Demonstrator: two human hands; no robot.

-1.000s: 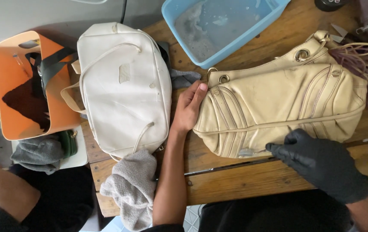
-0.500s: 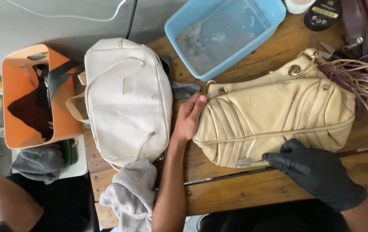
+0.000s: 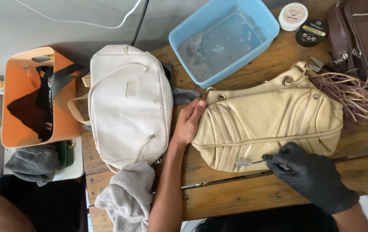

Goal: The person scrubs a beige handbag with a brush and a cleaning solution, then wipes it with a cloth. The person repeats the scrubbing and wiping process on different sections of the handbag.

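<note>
A cream leather handbag (image 3: pixel 274 124) lies flat on the wooden table (image 3: pixel 244 193). My bare left hand (image 3: pixel 187 122) rests flat against the bag's left end, steadying it. My right hand (image 3: pixel 311 174), in a black glove, pinches a small thin brush (image 3: pixel 246 162) whose tip touches the bag's lower edge. A white handbag (image 3: pixel 128 105) lies to the left of my left hand.
A blue plastic tub (image 3: pixel 225 38) with cloudy water stands behind the bags. Two small tins (image 3: pixel 302 23) and a brown bag (image 3: pixel 362 38) sit at the back right. An orange bin (image 3: pixel 33 99) stands at left; a grey cloth (image 3: pixel 128 197) hangs over the table's front edge.
The view has shifted, so everything sits lower in frame. My gloved right hand has moved slightly along the bag's lower edge with the brush. My left hand stays on the bag's end.
</note>
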